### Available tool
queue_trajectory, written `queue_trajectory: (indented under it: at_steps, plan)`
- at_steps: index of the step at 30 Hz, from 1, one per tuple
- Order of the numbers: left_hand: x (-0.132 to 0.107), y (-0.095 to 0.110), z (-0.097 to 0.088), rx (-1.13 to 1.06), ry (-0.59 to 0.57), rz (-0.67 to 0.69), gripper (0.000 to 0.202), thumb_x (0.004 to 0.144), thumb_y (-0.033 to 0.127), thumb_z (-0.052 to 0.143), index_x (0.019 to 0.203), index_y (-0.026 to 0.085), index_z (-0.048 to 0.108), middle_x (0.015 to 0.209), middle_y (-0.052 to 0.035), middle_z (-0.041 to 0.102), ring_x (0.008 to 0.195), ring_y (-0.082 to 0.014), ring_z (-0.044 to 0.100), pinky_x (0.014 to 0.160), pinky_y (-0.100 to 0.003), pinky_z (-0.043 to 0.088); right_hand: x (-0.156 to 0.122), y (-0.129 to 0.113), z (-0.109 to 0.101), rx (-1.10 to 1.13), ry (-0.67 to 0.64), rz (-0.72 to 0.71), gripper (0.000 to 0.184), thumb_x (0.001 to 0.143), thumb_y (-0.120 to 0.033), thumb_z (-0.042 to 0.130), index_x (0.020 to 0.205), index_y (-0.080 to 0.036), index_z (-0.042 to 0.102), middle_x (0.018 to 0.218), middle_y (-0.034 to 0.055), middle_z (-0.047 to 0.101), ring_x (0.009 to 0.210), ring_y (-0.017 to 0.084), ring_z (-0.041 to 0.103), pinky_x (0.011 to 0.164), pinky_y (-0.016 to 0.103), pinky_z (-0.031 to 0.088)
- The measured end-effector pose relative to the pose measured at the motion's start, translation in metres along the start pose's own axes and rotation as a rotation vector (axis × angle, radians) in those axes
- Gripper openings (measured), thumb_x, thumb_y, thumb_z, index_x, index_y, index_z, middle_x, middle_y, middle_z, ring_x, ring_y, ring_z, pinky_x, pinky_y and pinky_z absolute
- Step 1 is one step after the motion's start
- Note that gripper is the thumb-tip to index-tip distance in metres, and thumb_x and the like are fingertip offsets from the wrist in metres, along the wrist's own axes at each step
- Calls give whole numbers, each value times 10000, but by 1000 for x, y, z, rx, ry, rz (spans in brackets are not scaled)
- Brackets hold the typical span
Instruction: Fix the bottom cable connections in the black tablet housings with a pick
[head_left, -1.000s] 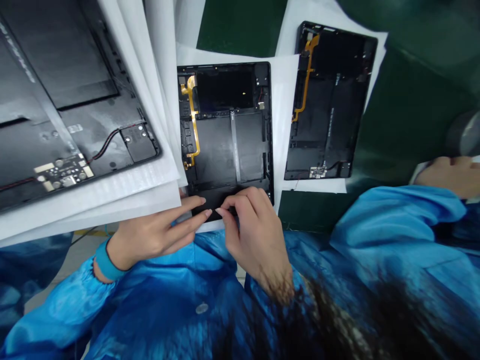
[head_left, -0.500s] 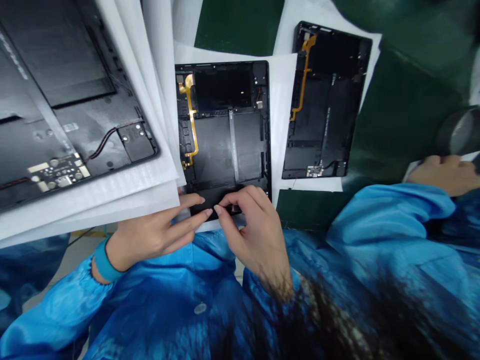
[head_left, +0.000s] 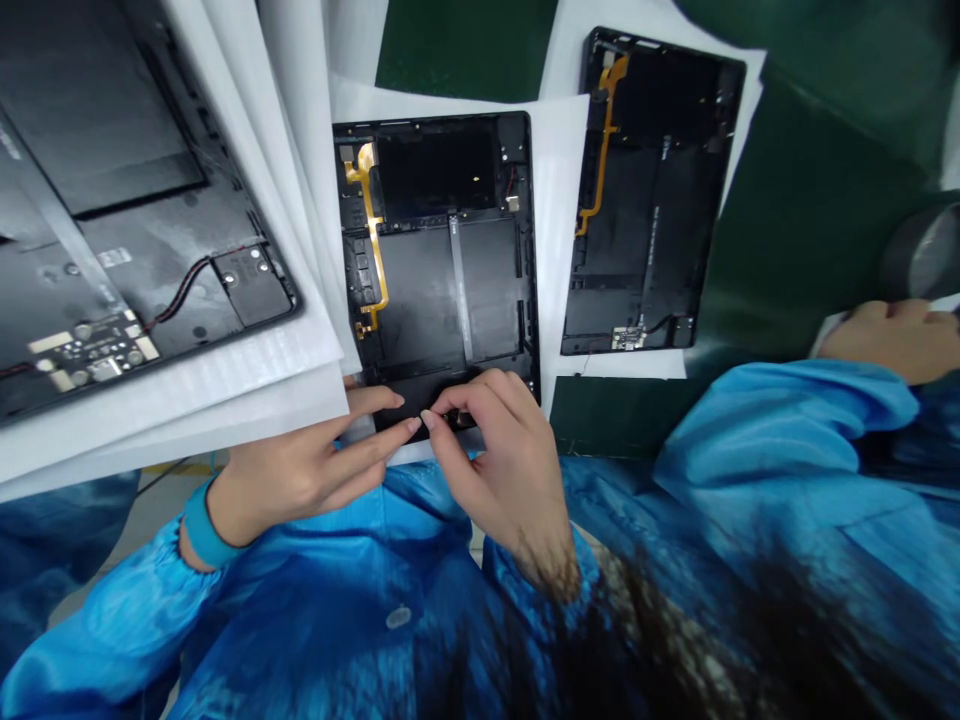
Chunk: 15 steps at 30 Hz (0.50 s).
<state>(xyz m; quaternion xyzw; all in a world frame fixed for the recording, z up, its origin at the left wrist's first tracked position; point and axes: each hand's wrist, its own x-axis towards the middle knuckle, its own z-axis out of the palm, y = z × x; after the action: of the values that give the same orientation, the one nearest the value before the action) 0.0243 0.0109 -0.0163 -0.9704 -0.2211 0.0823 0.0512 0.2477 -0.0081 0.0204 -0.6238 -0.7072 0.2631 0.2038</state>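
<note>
An opened black tablet housing (head_left: 416,290) lies in front of me, its lower end nearest my body. Along its left side runs an orange flex cable (head_left: 375,240), and a grey ribbon cable (head_left: 459,285) goes down the middle. My left hand (head_left: 300,475), with a teal band at the wrist, rests at the housing's lower left, fingers stretched apart and fingertips over the bottom edge. Beside those fingertips, my right hand (head_left: 514,460) has thumb and index finger pinched together at the bottom edge. Whatever lies between them is too small to make out.
A stack of white foam sheets (head_left: 300,380) carries another opened housing (head_left: 165,250) at the left, close to my left hand. A third housing (head_left: 622,240) lies to the right on white sheeting over a dark green mat (head_left: 795,220). Another person's hand (head_left: 889,340) is at far right.
The view has shifted a little, so the housings sit slightly further left and higher. Both hands keep nearly the same pose at the housing's bottom edge.
</note>
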Motion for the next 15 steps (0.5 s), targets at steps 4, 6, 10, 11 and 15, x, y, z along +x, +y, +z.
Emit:
queue_trajectory:
  at_steps: [4, 6, 10, 11, 15]
  plan:
    - [0, 2, 3, -75, 189, -44, 508, 1106, 429, 181, 1442, 235, 508, 1431, 54, 587, 1358, -277, 520, 914, -359, 618, -5, 4, 2, 28, 39, -32, 79, 966, -175, 592, 907, -212, 629, 864, 16, 635, 826, 185, 561, 712, 336, 491]
    - [2, 4, 3, -202, 395, -157, 401, 1071, 455, 408, 1384, 286, 594, 1348, 68, 647, 1416, -270, 489, 1022, -341, 630, -8, 6, 1, 58, 59, -12, 85, 957, -153, 591, 926, -220, 632, 879, 11, 633, 832, 175, 575, 710, 325, 501]
    - [6, 4, 1, -274, 462, -203, 368, 1054, 448, 459, 1334, 277, 625, 1233, 103, 682, 1256, -199, 622, 1011, -284, 619, -11, 7, -1, 97, 79, 40, 93, 947, -154, 597, 972, -235, 636, 916, 8, 625, 838, 165, 601, 698, 312, 517]
    - [7, 4, 0, -258, 457, -202, 375, 1069, 448, 421, 1328, 274, 629, 1229, 109, 682, 1245, -190, 627, 1007, -284, 619, -11, 7, -2, 102, 73, 41, 90, 946, -161, 601, 983, -235, 637, 924, 10, 624, 845, 167, 606, 700, 313, 522]
    - [6, 3, 2, -129, 425, -165, 458, 1097, 478, 319, 1265, 246, 677, 1281, 79, 679, 1345, -226, 564, 1066, -362, 601, -9, 7, -2, 98, 43, 9, 88, 927, -168, 633, 991, -227, 645, 924, 16, 627, 855, 180, 605, 724, 329, 539]
